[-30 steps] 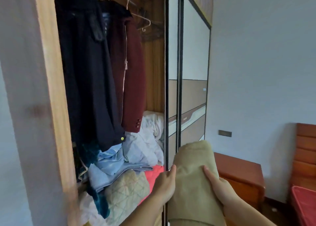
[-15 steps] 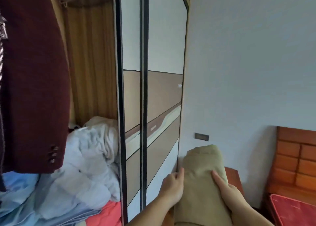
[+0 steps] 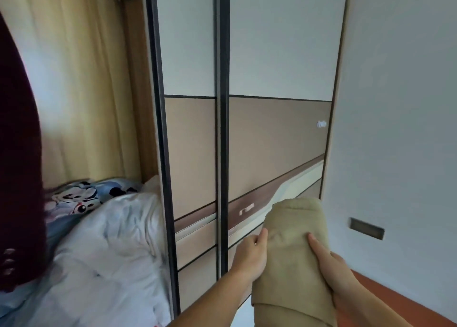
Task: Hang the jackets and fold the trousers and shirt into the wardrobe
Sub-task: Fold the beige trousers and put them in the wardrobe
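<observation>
Landmark: the sliding door [image 3: 247,134] of the wardrobe [image 3: 138,104].

1. Left of the door, the open compartment holds a hanging maroon jacket [image 3: 17,166] at the far edge. Below it lies a heap of pale bedding [image 3: 111,247], with a cartoon-print cloth [image 3: 81,198] behind. The heap appears soft and uneven.
2. In front of the door's lower panels, the folded khaki trousers [image 3: 294,252] are held between both hands. The left hand [image 3: 249,257] grips the left side, thumb on top. The right hand [image 3: 333,270] grips the right side, fingers curled round it.
3. Likely step: carry the bundle left, into the compartment. Keep both hands closed on it so the folds hold. Lower it flat onto the heap.
4. Right of the door: a plain wall [image 3: 400,104] with a dark wall plate [image 3: 367,228], and a reddish wooden surface [image 3: 395,302] beneath.
</observation>
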A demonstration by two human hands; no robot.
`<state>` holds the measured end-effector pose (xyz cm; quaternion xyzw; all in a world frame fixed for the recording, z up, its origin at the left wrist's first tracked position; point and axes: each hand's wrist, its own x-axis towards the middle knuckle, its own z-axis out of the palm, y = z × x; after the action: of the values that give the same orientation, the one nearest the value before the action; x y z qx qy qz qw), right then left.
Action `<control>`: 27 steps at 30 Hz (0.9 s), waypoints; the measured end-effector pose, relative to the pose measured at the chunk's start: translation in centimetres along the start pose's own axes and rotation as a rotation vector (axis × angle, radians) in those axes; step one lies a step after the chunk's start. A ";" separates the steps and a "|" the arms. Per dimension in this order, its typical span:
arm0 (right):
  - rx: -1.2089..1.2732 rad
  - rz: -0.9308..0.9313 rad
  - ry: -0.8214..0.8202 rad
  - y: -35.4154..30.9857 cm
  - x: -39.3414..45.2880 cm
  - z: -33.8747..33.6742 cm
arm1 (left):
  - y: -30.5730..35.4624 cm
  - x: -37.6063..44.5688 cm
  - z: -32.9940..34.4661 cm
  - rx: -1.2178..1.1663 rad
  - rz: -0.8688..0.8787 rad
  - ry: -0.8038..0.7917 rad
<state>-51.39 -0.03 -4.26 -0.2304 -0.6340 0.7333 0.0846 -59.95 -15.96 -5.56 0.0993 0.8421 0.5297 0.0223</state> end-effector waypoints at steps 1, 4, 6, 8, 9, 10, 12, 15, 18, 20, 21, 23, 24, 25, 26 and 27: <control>-0.009 -0.004 0.012 -0.4 1.7 -0.2 | 0.1 1.6 0.6 -0.006 -0.004 0.004; -0.020 -0.006 0.043 -2.0 6.3 -1.6 | 1.0 6.6 3.4 -0.035 0.005 -0.033; -0.020 -0.011 0.062 -3.2 9.3 -3.4 | 2.2 9.6 5.8 -0.056 0.030 -0.081; -0.015 -0.012 0.080 -4.2 12.1 -5.5 | 3.5 12.3 8.2 -0.051 0.052 -0.109; -0.007 -0.015 0.085 -4.7 13.4 -6.4 | 4.2 13.6 9.5 -0.045 0.064 -0.121; 0.005 -0.018 0.085 -5.1 14.7 -7.5 | 4.8 14.8 10.7 -0.038 0.075 -0.136; 0.032 -0.025 0.088 -5.7 17.6 -9.5 | 6.3 17.3 13.2 -0.020 0.088 -0.162; 0.086 -0.036 0.092 -6.6 22.6 -12.8 | 8.3 21.3 17.3 0.015 0.086 -0.198; 0.115 -0.034 0.063 -7.6 27.8 -16.3 | 9.8 25.0 21.6 0.023 0.085 -0.206; 0.130 -0.044 0.055 -8.2 31.9 -19.1 | 11.2 27.9 24.8 0.060 0.098 -0.184; 0.133 -0.044 0.063 -8.5 34.0 -20.6 | 11.9 29.2 26.4 0.083 0.103 -0.182; 0.143 -0.027 0.074 -8.8 38.0 -23.5 | 13.3 31.8 29.8 0.155 0.107 -0.204; 0.154 -0.018 0.076 -8.9 39.6 -24.7 | 13.8 33.0 31.1 0.214 0.113 -0.217; 0.160 -0.007 0.076 -9.0 41.2 -25.8 | 14.2 34.3 32.3 0.280 0.133 -0.226; 0.164 0.002 0.074 -9.2 42.7 -26.9 | 14.6 35.6 33.3 0.358 0.169 -0.226; 0.164 0.010 0.070 -9.4 44.2 -28.0 | 15.1 37.2 34.1 0.457 0.219 -0.211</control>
<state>-79.37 44.96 -7.83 -0.2516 -0.5675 0.7745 0.1217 -89.31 27.73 -4.42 0.2471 0.9170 0.3118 0.0296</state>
